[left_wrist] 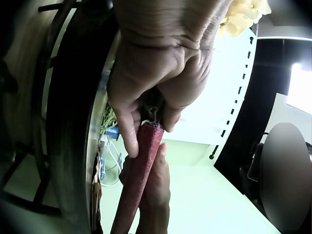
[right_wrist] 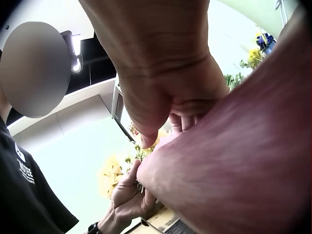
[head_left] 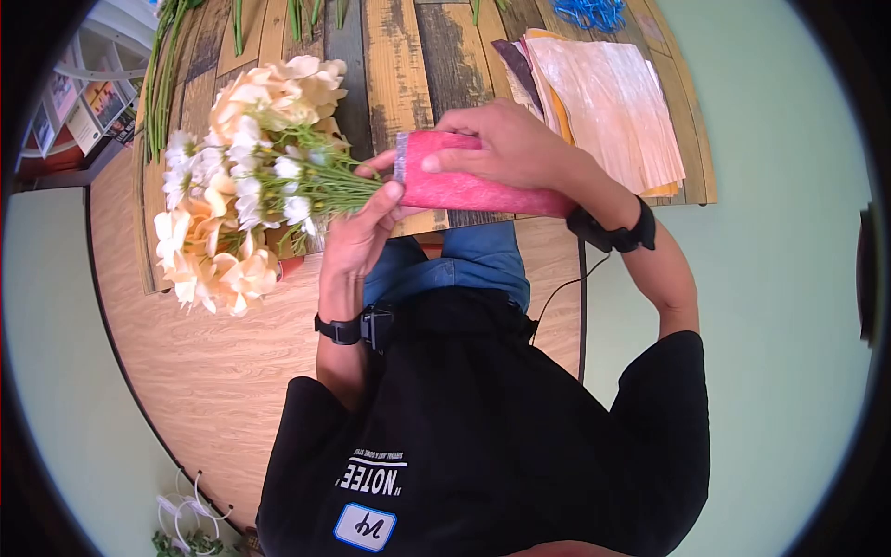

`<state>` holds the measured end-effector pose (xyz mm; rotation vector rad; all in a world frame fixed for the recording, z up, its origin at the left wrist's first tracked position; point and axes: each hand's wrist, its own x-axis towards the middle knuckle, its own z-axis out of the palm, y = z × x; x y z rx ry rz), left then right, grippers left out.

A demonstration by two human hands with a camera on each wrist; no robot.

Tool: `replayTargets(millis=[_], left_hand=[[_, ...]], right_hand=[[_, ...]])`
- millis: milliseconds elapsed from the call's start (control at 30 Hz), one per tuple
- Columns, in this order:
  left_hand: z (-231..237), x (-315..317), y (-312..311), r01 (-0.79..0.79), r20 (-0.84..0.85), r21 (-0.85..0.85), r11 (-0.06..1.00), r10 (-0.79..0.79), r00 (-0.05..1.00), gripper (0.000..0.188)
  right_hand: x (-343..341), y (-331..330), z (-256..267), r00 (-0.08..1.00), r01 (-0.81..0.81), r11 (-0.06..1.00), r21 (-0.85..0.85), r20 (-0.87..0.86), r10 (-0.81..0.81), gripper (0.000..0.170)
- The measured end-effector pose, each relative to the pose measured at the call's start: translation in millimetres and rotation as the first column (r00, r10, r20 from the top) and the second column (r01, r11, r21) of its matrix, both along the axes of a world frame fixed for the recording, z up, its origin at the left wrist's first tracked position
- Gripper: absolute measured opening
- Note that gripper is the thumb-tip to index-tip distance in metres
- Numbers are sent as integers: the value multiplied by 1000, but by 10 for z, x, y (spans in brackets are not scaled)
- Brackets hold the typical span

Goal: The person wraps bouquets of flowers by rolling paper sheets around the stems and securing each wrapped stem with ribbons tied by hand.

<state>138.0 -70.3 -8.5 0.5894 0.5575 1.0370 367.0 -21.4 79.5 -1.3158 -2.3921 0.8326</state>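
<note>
Evidently, both hands are working where a bundle of green stems (head_left: 348, 192) is running into the mouth of a pink wrap (head_left: 473, 193), over the front edge of the wooden table (head_left: 399, 84). The left hand (head_left: 357, 237) is gripping the stems at that mouth, its thumb lying on the near side and a finger reaching round the far side; it is nearly closed, probably because loose stems would spread without a tight hold there.

The right hand (head_left: 510, 144) is holding the wrap from above, its fingers partly bent and its thumb lying along the pink surface. How its hidden fingertips are pressing, I cannot tell. This grip is presumably stopping the rolled sheet from springing open, while the left hand is steadying the joint.

Peach flowers (head_left: 278, 93) and white flowers (head_left: 246, 144) are pointing away from the wrap, spreading over the table's front left corner, where their petals are likely escaping the pressure of the fingers. Beyond the right hand, a stack of sheets (head_left: 603, 102) is lying near the right edge, and a blue tangle (head_left: 591, 13) is resting towards the far right corner, both apart from the bundle.
</note>
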Motion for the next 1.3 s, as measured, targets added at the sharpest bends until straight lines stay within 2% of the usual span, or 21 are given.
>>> replayTargets(millis=[133,200,233,300,433,533,667,733,800,933,1000,1133,1200,1233,1267,1300], left_hand=[[-30,-280,-39,-7,22,34,999,6,1000,53],[-79,-426,-43,16,4,-4,1000,-16,1000,56],[-74,-462,-58,22,25,-5,1000,-22,999,57],[-104,-517,-88,60,43,-11,998,-60,997,61],[-214,-589,-179,8,-97,-59,998,-14,995,74],[-208,-608,-197,63,-75,-45,997,-66,995,76],[-47,-506,-271,8,-77,-60,998,-12,997,75],[-13,-511,-280,20,-56,-63,998,-24,998,72],[-255,-640,-269,43,-56,-33,999,-45,997,70],[-132,-590,-275,94,-42,-14,995,-94,995,60],[-62,-538,-260,107,-30,-21,994,-108,994,55],[-74,-555,-217,143,-44,-19,990,-143,989,48],[-60,-553,-211,115,-63,-15,993,-116,991,41],[43,-513,-203,145,-39,-32,989,-147,988,36],[101,-487,-200,177,-14,-50,983,-178,984,30],[84,-480,-207,139,-26,-56,989,-140,990,21]], right_hand=[[308,-252,19,998,26,989,-145,-48,-33,40],[440,-404,50,989,70,929,-364,-99,-113,32],[470,-483,38,988,74,927,-367,-101,-119,32],[520,-650,-20,949,123,881,-457,-205,-239,24],[499,-809,15,922,140,901,-411,-277,-269,22],[509,-811,-6,929,176,903,-392,-238,-284,21],[515,-777,-101,922,195,898,-394,-239,-306,22],[528,-781,-154,922,189,883,-429,-231,-310,23],[543,-812,-237,917,146,886,-439,-275,-287,24],[522,-865,-207,923,143,854,-499,-245,-298,25],[520,-916,-288,898,46,851,-523,-351,-264,28],[515,-1056,-346,904,-26,819,-573,-363,-226,31],[542,-1120,-367,817,-86,702,-707,-453,-356,36],[563,-1172,-402,815,-103,679,-727,-453,-361,46],[531,-1231,-362,820,-112,676,-729,-452,-351,46],[474,-1304,-293,878,-62,846,-529,-433,-206,54]])
